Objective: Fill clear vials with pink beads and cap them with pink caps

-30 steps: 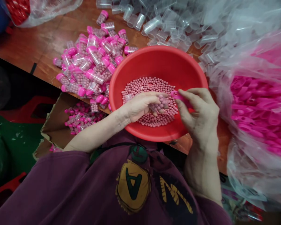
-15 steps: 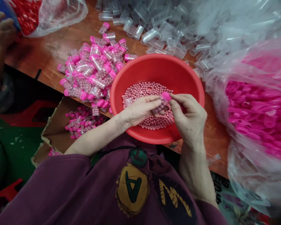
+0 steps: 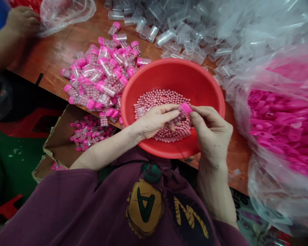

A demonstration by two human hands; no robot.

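Note:
Over a red basin (image 3: 207, 82) of pink beads (image 3: 159, 97), my left hand (image 3: 157, 119) is closed around a small clear bottle (image 3: 179, 117) filled with beads. A bright pink cap (image 3: 186, 108) sits on the bottle's upper end, tilted toward the right. The thumb and fingertips of my right hand (image 3: 212, 130) pinch that cap at its side. Left of the basin lies a heap of filled, pink-capped bottles (image 3: 105, 71).
Empty clear tubes (image 3: 166, 36) are piled at the back. A plastic bag of pink caps (image 3: 284, 130) stands at the right. Below the table edge is a cardboard box (image 3: 58, 133) with more filled bottles. Another person's hand (image 3: 23, 22) is at the upper left.
My hands and the capped bottle have shifted slightly to the right, with the cap tilted more. The other person's hand has moved right, toward the clear bag at the upper left.

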